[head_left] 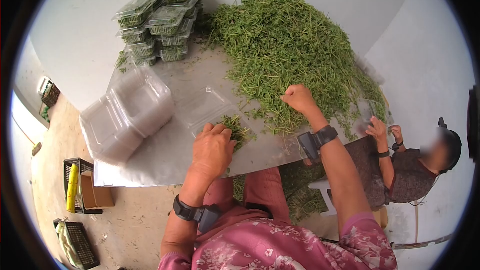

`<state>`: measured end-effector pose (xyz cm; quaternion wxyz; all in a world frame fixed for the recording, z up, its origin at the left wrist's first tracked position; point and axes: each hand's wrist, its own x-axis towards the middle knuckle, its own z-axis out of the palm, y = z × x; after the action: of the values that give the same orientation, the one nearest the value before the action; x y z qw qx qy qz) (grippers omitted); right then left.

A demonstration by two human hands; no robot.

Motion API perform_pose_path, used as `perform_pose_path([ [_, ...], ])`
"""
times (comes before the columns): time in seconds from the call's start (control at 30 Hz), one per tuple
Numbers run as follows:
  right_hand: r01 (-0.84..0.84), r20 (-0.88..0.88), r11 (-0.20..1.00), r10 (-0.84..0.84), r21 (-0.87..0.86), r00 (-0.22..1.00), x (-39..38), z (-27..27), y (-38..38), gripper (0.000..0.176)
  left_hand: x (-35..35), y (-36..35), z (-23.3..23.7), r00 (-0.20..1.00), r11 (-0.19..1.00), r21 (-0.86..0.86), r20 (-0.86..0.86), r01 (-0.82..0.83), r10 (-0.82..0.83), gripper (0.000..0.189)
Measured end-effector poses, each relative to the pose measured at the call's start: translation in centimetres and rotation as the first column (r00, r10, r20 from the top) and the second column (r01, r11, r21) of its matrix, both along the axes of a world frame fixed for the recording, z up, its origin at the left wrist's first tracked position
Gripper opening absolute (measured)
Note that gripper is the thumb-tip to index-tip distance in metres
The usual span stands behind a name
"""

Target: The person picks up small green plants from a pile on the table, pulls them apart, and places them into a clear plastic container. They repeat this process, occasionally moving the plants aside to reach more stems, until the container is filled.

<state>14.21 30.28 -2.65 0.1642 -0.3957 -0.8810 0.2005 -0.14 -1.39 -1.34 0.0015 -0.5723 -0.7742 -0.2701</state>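
Observation:
A large heap of green herb sprigs [285, 50] covers the far right of the table [165, 160]. My right hand [299, 97] reaches into the heap's near edge, fingers curled on sprigs. My left hand [212, 150] lies palm down on a small bunch of herbs [239, 130], pressing it into an open clear plastic clamshell box [206, 107] on the table. Both wrists wear black bands with a small device.
Filled, closed clamshells [160, 22] are stacked at the far left of the table, and a stack of empty ones [125, 115] stands near the left edge. Another person [410, 165] sits at the right holding a box. Black crates [75, 185] and a cardboard box stand on the floor.

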Motion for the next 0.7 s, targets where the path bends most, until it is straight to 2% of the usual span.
perform_pose_path([
  [0.07, -0.041, -0.142, 0.991, 0.022, -0.13, 0.99, 0.9, 2.3, -0.8, 0.027, 0.0, 0.0, 0.0, 1.0, 1.0, 0.01, 0.005, 0.007, -0.007, 0.019],
  [0.17, -0.096, -0.345, 0.907, -0.056, -0.41, 0.937, 1.9, 6.0, -2.4, 0.021, 0.1, -0.1, 0.1, 1.0, 1.0, 0.012, 0.014, 0.009, -0.01, 0.021],
  [0.3, -0.084, -0.331, 0.948, -0.024, -0.307, 0.943, 2.5, 5.8, -2.1, 0.016, 0.3, -0.3, 0.2, 1.0, 0.999, 0.036, 0.006, 0.014, -0.014, 0.026],
  [0.4, -0.078, -0.396, 0.914, -0.095, -0.399, 0.913, 2.5, 6.7, -2.8, 0.017, 0.4, -0.8, 0.5, 1.0, 0.996, 0.09, 0.011, 0.018, -0.019, 0.03],
  [0.5, -0.131, -0.431, 0.916, -0.05, -0.38, 0.901, 2.4, 6.2, -2.8, 0.018, 0.6, -1.2, 1.2, 1.0, 0.982, 0.188, -0.019, 0.026, -0.023, 0.032],
  [0.63, -0.282, -0.616, 0.829, -0.093, -0.484, 0.783, 2.3, 6.3, -3.3, 0.013, 0.9, -1.5, 2.8, 0.997, 0.936, 0.351, -0.074, 0.005, 0.022, 0.031],
  [0.7, -0.395, -0.707, 0.75, -0.134, -0.531, 0.694, 2.1, 6.3, -3.8, 0.01, 0.7, -1.3, 2.8, 1.0, 0.917, 0.399, -0.008, 0.009, -0.006, 0.03],
])
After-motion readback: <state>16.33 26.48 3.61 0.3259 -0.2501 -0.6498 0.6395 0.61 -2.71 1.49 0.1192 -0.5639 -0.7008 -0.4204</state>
